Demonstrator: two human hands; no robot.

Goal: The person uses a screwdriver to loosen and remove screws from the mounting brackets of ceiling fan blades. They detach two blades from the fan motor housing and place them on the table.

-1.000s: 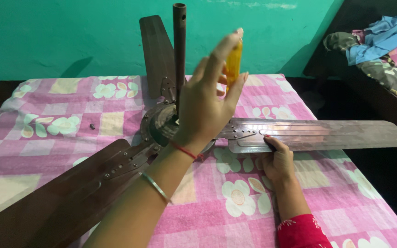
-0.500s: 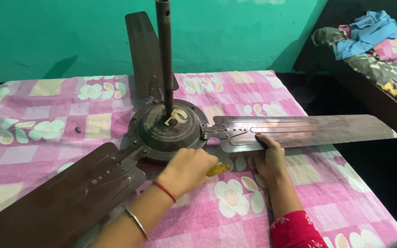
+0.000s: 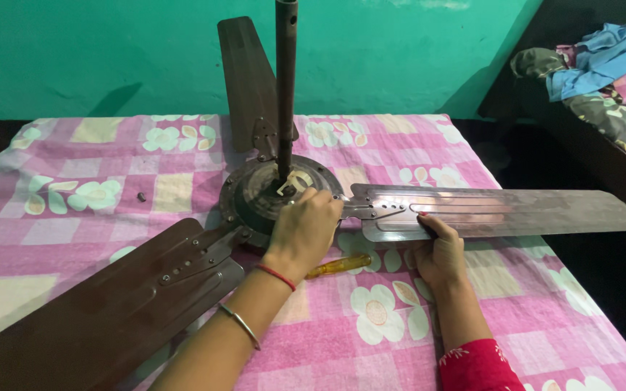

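Left hand [image 3: 304, 226] resting curled on fan motor hub [image 3: 273, 195], holding nothing visible | right hand [image 3: 440, 255] gripping silver blade [image 3: 494, 212] edge, steadying | yellow screwdriver [image 3: 340, 265] lying on pink bedsheet [image 3: 81, 188] between wrists | advice: keep blade braced while working hub.

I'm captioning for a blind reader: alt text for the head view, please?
A ceiling fan lies on a pink floral bedsheet; the left hand rests on its hub, the right hand steadies one blade, a yellow-handled screwdriver between them.
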